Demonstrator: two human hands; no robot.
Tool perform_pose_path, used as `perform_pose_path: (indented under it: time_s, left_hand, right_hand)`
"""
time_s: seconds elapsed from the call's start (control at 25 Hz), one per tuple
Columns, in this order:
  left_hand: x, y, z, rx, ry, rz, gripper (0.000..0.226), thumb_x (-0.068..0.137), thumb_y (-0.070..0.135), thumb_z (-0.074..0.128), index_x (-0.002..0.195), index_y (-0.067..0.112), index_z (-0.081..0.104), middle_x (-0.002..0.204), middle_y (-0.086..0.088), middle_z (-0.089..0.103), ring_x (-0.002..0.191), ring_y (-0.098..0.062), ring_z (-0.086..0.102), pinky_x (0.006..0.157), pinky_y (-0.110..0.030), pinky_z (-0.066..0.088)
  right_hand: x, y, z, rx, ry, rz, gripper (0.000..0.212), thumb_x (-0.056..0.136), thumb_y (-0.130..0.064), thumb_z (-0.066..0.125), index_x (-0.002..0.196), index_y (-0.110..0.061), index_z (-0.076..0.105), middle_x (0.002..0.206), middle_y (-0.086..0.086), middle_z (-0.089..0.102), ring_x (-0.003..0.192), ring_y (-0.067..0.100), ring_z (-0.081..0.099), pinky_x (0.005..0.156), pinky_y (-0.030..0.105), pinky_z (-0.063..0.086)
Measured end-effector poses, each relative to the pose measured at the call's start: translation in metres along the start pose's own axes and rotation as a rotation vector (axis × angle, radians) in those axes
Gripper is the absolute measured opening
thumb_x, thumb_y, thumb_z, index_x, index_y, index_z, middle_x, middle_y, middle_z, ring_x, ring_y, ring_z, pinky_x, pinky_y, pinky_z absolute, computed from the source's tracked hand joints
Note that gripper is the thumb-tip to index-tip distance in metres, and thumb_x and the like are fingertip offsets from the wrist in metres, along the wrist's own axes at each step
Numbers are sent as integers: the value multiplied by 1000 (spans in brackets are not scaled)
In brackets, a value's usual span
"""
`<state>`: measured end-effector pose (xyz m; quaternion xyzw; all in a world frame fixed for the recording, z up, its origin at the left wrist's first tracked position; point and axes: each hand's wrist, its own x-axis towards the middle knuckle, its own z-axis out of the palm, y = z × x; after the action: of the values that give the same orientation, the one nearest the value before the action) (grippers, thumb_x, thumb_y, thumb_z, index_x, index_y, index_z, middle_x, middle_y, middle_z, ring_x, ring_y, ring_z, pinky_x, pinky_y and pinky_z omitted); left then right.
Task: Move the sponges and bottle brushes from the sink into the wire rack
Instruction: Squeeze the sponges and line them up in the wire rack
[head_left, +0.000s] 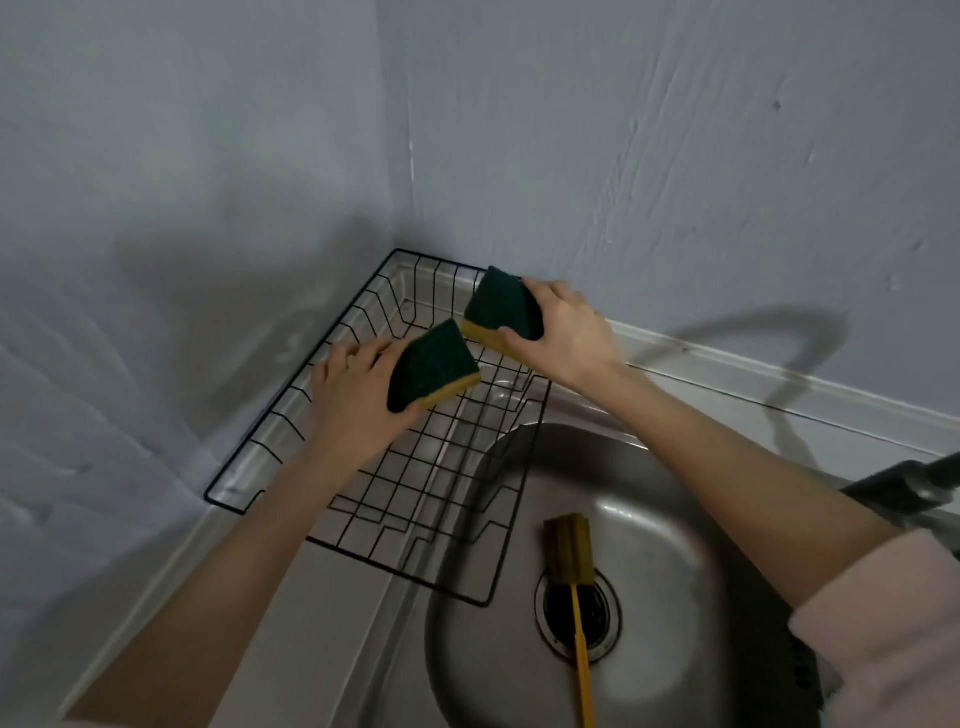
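Note:
My left hand (358, 400) grips a green-and-yellow sponge (434, 371), held over the middle of the black wire rack (270, 410). A second sponge (498, 309) of the same colours is in my right hand (563, 332), above the rack's far right corner. Both sponges hang above the rack floor, green side up. A yellow bottle brush (569, 551) lies in the steel sink (665, 525), its sponge head pointing away from me and its thin handle crossing the drain (576, 610).
The rack sits on the steel drainboard in the corner of two grey walls and overhangs the sink's left edge. A dark faucet (904, 486) reaches in from the right. My pink sleeve (883, 623) is at the lower right.

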<state>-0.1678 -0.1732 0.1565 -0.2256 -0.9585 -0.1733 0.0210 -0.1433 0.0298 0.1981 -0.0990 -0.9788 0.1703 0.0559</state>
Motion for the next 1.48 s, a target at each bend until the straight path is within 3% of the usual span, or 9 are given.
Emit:
perform_pose_path:
  time_s: [0.44,0.68,1.0,1.24,1.32,1.4,1.48]
  left_hand:
    - [35,-46,34,34,-186,-18,65,77,31,65,135,19,39,139,-5,45,123,-34,34,97,-44,36]
    - [40,-52,47,18,-150,37,65,75,25,68,133,16,42,136,-8,49,118,-37,38,92,-46,40]
    - [42,-50,48,12,-183,26,64,81,24,61,138,19,34,142,-4,42,126,-31,32,98,-42,37]
    - [48,-49,45,57,-251,54,64,85,21,57,141,19,26,147,-1,35,129,-28,27,103,-39,35]
    - [54,-49,44,81,-258,91,64,85,17,55,142,20,24,149,0,33,130,-27,26,104,-40,33]
    - [61,-48,42,98,-265,122,64,85,13,54,142,19,25,150,-1,32,129,-29,26,102,-41,33]
    - [67,-47,42,86,-248,138,64,83,8,55,141,18,28,149,-4,34,127,-33,30,99,-45,35]
  right_hand:
    - [80,-14,72,1,-132,-23,66,86,-46,51,143,-18,30,142,10,45,129,30,40,102,44,41]
    - [100,-30,100,1,-154,-47,68,87,-47,49,144,-17,27,146,8,40,134,27,32,105,41,36]
    - [105,-30,121,-26,-157,-79,68,89,-44,49,144,-13,25,149,9,34,136,29,26,109,42,31]
    - [105,-26,113,-35,-301,-86,68,92,-48,38,148,-18,14,156,6,20,142,30,18,113,42,23]
    - [94,-24,105,4,-225,-117,61,94,-43,37,147,-17,20,155,5,21,141,30,18,112,42,23]
    - [80,-20,96,53,-85,-128,53,95,-35,39,142,-13,30,147,12,31,132,30,30,107,41,32]
    - [68,-16,90,106,-20,-90,44,95,-30,40,133,-8,40,132,16,40,116,29,44,91,35,43]
